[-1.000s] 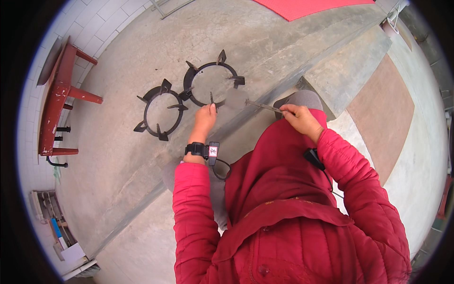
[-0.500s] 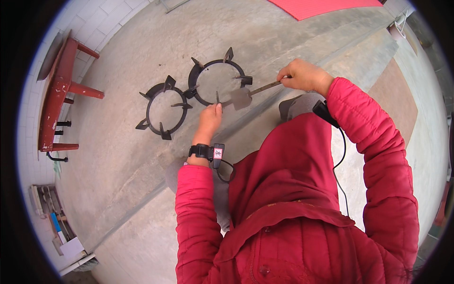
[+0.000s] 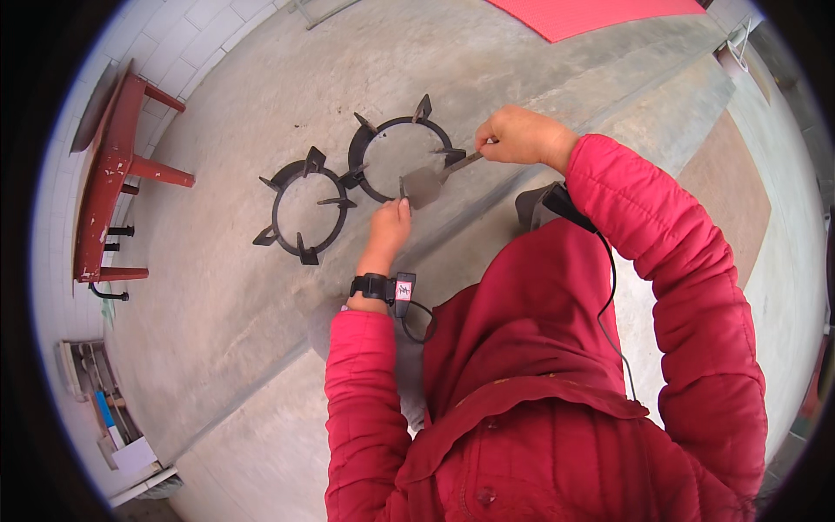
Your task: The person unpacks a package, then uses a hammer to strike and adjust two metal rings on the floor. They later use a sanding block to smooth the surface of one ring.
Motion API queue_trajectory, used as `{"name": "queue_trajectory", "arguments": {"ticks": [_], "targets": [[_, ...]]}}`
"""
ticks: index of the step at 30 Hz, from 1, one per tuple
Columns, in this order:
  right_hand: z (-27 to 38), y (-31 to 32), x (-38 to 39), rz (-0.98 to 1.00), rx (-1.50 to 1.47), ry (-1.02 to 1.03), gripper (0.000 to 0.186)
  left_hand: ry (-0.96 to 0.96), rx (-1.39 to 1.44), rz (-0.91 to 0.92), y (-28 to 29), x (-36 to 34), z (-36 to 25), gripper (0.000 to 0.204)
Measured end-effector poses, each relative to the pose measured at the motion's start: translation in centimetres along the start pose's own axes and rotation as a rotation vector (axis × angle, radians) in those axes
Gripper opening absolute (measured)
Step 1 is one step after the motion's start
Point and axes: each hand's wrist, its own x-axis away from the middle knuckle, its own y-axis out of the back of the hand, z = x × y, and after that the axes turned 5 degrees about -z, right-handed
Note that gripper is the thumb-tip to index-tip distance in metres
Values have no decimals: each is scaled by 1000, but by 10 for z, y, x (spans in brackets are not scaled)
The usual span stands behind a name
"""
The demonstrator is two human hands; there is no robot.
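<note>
Two black pan supports from a gas stove, rings with upright prongs, lie side by side on the concrete floor. My left hand [image 3: 388,235] pinches the near prong of the larger pan support [image 3: 357,148]. The smaller pan support [image 3: 276,209] lies just left of it, with no hand on it. In my right hand [image 3: 524,137] is the handle of a scraper [image 3: 424,186] with a flat grey blade. The blade reaches over the near side of the larger ring, beside my left fingertips. Whether it touches the prong I cannot tell.
A worn red wooden bench [image 3: 113,183] stands by the white block wall at the left. Below it is a holder [image 3: 97,391] with long tools. A red mat [image 3: 591,16] lies at the far edge, and a brown board [image 3: 726,191] on the right.
My right hand has moved left, bringing the scraper's blade closer to the prong and my left fingers. My left hand keeps its pinch, and both pan supports stay where they were.
</note>
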Motion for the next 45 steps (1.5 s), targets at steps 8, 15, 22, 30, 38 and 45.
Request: {"name": "queue_trajectory", "arguments": {"ticks": [8,15,22,30,38,45], "targets": [[18,-19,-11,-4,-18,60,19,-27,8,-33,10,15,21,30],[41,-19,1,25,76,-136,21,32,-45,7,30,35,26,30],[96,-30,-15,45,-60,104,19,89,-77,1,82,57,41,33],[115,-14,-9,69,-143,11,19,41,-166,53,85,56,31,35],[121,-31,-4,49,-141,-186,21,-108,-114,-70,101,57,51,34],[110,-51,-4,-36,-141,-264,20,-52,-179,-98,109,60,54,32]]}}
